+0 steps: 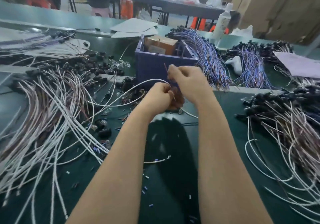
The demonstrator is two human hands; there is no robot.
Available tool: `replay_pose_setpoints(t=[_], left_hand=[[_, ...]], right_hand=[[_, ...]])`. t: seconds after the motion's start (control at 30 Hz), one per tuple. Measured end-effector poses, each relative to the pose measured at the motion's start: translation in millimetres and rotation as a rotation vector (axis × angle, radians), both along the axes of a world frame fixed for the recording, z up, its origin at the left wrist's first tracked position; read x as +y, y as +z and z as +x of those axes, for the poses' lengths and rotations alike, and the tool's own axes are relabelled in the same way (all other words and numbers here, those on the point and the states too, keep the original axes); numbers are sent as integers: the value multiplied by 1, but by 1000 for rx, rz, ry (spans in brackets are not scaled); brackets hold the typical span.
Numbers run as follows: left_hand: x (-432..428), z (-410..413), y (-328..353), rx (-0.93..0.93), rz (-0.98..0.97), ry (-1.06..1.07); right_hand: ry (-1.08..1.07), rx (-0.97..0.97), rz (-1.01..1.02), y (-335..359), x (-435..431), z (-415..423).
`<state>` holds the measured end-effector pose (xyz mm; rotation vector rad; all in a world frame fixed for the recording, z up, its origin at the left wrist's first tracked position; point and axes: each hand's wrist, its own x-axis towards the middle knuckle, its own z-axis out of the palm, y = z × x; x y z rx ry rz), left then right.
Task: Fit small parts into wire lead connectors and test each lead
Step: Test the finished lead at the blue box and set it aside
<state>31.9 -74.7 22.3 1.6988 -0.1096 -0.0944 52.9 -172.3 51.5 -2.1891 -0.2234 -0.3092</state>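
A wire-harness assembly workshop: heaps of white leads (52,120) lie left of the fingers (180,73), blue-purple bundles (207,59) beyond them on the green counter (225,113), with other cluttered counters (173,1) and stacked cardboard cartons (285,7) farther back.

2 bare hands: left hand (160,94), right hand (188,80), with 1 looping white wire lead (150,80) and 1 thin dark-red wire (165,69) between them. 1 purple plastic box (155,64), 1 brown block (161,44) inside. 2 bundles of blue-and-purple wire leads: left bundle (207,57), right bundle (252,68). 2 heaps of white-and-pink leads with black connectors: left heap (52,102), right heap (285,120). 1 white bottle (223,23). 2 grey card sheets (135,27).
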Motion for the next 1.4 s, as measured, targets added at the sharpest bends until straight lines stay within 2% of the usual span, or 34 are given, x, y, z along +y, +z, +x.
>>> replay_pose_setpoints(t=[0.13, 0.23, 0.3, 0.37, 0.47, 0.5, 0.53, 0.57, 0.63, 0.7, 0.8, 0.93, 1.23, 1.4], left_hand=[[9, 0, 2, 69, 57, -40], [14, 0, 3, 209, -42, -56], [19, 3, 6, 309, -168, 33], [28, 9, 10, 335, -358, 230], [44, 17, 15, 193, -818, 482], [48, 18, 16, 120, -920, 552], [52, 18, 16, 45, -939, 618], [53, 17, 16, -21, -872, 682], [53, 16, 13, -98, -565, 751], [47, 15, 9, -103, -249, 674], [37, 15, 6, -116, 21, 491], [34, 16, 6, -168, 144, 413], [36, 9, 10, -130, 438, 149], [38, 7, 17, -114, 623, 96]], right_hand=[[143, 146, -79, -10, 8, 5], [135, 156, -71, -16, 8, 11], [64, 127, 18, -17, 7, 13], [26, 128, 112, -16, 3, 15], [134, 261, 29, -14, -6, 13], [170, 332, -12, -13, -8, 11], [186, 392, -29, -13, -9, 10], [177, 423, -18, -13, -9, 9], [97, 379, 64, -15, -7, 11], [2, 233, 169, -14, -3, 13], [38, 177, 374, -11, 9, 13], [99, 206, 509, -14, 19, 13], [-7, 185, 771, -19, 17, 17], [-31, 154, 726, -24, 12, 19]])
